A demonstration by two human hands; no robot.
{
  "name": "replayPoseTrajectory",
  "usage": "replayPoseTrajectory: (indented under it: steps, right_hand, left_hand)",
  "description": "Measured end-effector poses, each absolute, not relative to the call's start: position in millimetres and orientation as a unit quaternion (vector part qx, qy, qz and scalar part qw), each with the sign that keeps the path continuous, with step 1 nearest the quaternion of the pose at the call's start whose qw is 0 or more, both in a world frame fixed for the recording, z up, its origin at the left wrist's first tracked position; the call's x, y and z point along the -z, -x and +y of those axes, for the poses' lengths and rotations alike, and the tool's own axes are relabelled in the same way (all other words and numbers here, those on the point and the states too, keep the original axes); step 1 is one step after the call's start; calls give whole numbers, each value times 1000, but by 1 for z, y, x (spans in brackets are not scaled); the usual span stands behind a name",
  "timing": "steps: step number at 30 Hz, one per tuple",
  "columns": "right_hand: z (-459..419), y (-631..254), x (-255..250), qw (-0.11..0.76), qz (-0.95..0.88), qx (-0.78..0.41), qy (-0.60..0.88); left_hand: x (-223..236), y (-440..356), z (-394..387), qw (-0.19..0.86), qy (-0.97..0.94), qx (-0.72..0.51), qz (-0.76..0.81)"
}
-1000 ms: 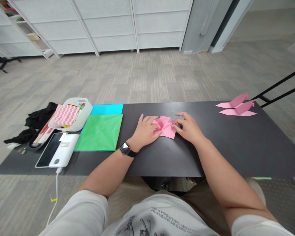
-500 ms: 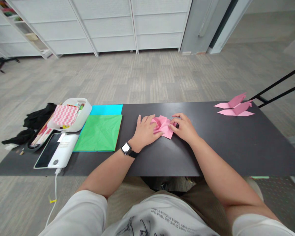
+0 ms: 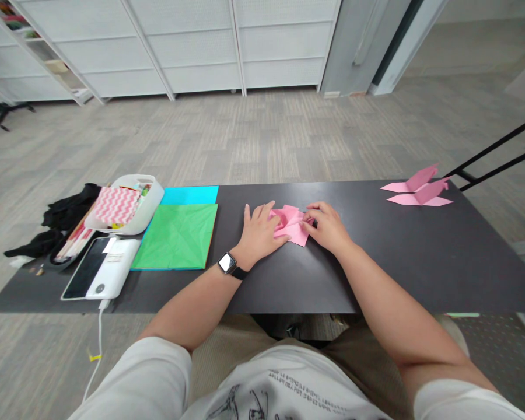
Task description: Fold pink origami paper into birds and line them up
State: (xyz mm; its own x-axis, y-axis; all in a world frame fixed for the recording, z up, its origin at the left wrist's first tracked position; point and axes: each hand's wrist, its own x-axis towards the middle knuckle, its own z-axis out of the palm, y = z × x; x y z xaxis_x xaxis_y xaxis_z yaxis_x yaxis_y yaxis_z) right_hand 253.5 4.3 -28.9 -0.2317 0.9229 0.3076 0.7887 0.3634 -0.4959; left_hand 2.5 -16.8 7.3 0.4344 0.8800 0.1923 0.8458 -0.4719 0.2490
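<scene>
A partly folded sheet of pink origami paper point(image 3: 294, 225) lies on the dark table in front of me. My left hand point(image 3: 258, 233) holds its left side, thumb along the near edge and index finger on the folds, the other fingers spread. At the paper's right corner, my right hand point(image 3: 326, 226) pinches the edge between thumb and index finger. The fingers partly cover both sides of the paper. Two folded pink paper birds point(image 3: 420, 192) stand at the far right of the table.
To the left lie green paper point(image 3: 175, 236) over blue sheets point(image 3: 191, 194), a white power bank point(image 3: 114, 268) with a cable, and a phone-like dark panel beside it. Behind stand a white basket point(image 3: 151, 204) of supplies and black cloth point(image 3: 67, 207).
My right hand has shifted slightly left and its thumb and index finger have closed on the paper's right corner. The left hand stays on the paper, barely moved.
</scene>
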Motion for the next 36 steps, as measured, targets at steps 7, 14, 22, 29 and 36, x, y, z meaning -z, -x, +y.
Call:
replayPoseTrajectory:
  steps: [7,14,22,29,36]
  right_hand:
    - [0,-250,24,262,-782,-117,553]
    - [-1,-242,32,231,-771,-101,584]
    - [3,-247,40,253,-759,-86,594]
    - [10,-261,43,247,-723,-72,641]
    - [19,-275,45,247,-692,-70,675]
  left_hand:
    - [-5,-4,-16,49,-842,-150,516]
    - [-4,-6,-15,44,-839,-160,518]
    - [1,-6,-13,44,-837,-158,522]
    - [0,-6,-14,45,-834,-155,527]
    - [0,-6,-14,50,-832,-161,528]
